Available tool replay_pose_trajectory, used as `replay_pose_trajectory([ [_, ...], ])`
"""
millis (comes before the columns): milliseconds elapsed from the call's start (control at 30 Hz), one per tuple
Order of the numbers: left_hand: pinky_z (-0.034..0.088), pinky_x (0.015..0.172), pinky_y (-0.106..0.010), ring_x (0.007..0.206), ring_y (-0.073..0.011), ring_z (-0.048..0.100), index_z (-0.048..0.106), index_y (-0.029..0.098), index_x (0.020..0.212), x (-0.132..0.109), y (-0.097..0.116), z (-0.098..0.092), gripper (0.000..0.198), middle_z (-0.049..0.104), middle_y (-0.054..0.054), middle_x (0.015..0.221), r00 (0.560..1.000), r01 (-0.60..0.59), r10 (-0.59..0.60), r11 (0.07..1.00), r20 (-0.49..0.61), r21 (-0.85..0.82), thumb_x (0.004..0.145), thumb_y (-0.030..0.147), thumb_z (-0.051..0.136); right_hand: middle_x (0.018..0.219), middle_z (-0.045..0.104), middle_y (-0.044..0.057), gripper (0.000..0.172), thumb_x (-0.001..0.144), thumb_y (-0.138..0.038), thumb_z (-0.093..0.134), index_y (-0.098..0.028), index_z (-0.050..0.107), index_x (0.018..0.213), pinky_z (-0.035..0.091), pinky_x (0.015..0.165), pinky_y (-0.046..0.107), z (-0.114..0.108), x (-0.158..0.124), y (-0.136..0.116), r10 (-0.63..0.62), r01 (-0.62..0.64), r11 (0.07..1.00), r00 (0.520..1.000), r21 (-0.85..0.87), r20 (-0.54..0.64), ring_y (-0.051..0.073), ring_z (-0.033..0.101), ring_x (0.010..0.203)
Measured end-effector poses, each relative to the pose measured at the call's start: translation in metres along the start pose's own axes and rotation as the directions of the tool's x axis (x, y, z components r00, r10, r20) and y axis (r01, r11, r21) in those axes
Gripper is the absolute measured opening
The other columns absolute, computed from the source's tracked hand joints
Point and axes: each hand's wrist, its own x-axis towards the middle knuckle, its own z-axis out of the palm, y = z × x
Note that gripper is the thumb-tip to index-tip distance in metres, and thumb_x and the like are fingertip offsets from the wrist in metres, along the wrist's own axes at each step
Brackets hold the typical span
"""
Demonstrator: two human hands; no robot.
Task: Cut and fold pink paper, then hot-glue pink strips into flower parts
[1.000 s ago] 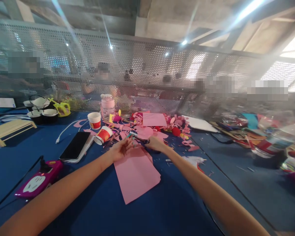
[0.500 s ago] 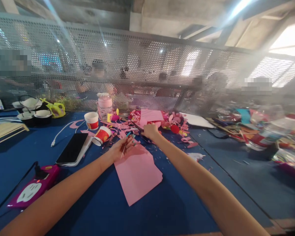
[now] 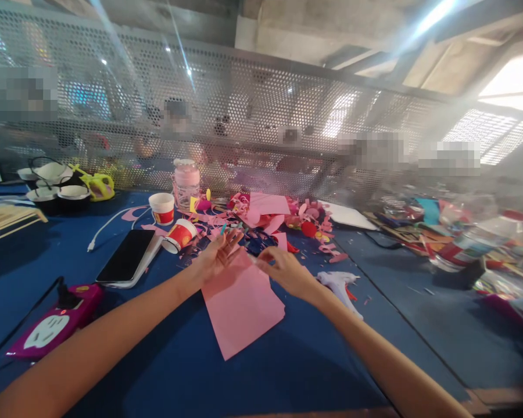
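A pink sheet of paper [image 3: 244, 310], its right corner notched, lies on the blue table in front of me. My left hand [image 3: 218, 254] rests palm up at the sheet's top left edge. A thin pen-like stick with a teal end [image 3: 223, 229] stands out between its thumb and fingers; the rest of the stick is hard to see. At the sheet's upper right edge, my right hand [image 3: 283, 270] has its thumb and fingertips pinched together. Something small and whitish shows at these fingertips, too blurred to name.
Pink paper scraps [image 3: 268, 204] are heaped beyond my hands. A glue gun [image 3: 337, 283] lies at right. Leftward are two paper cups [image 3: 161, 210], a phone [image 3: 128, 255], a purple power strip [image 3: 54, 325] and a pink-lidded bottle [image 3: 186, 180]. A perforated metal screen [image 3: 261, 110] stands behind.
My right hand has drawn back from the scrap heap to the pink sheet's upper edge, uncovering the glue gun. My left hand stays by the sheet, its fingers a little more spread.
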Motion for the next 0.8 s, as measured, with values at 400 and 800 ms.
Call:
replay_pose_trajectory([
  [400, 0.040, 0.092, -0.031, 0.104, -0.0182, 0.054, 0.063, 0.017, 0.083, -0.021, -0.035, 0.007, 0.024, 0.059, -0.005, 0.111, 0.999, -0.047, 0.048, 0.974, -0.001, 0.223, 0.064, 0.028, 0.072, 0.059, 0.057, -0.001, 0.025, 0.080, -0.038, 0.051, -0.017, 0.057, 0.069, 0.037, 0.052, 0.021, 0.023, -0.014, -0.003, -0.060, 0.064, 0.949, 0.998, 0.309, -0.023, 0.010, 0.052, 0.052],
  [800, 0.004, 0.099, -0.062, 0.128, -0.0415, -0.015, 0.003, 0.011, 0.140, -0.063, -0.061, 0.004, 0.105, -0.007, -0.019, 0.145, 0.892, -0.452, -0.279, -0.565, 0.356, 0.690, 0.065, 0.075, 0.039, 0.061, 0.057, 0.000, 0.024, 0.086, -0.037, 0.029, -0.022, 0.036, 0.068, 0.046, 0.047, 0.025, 0.017, -0.007, 0.047, 0.222, -0.113, 0.849, 0.963, 0.517, -0.154, 0.014, 0.059, 0.053],
])
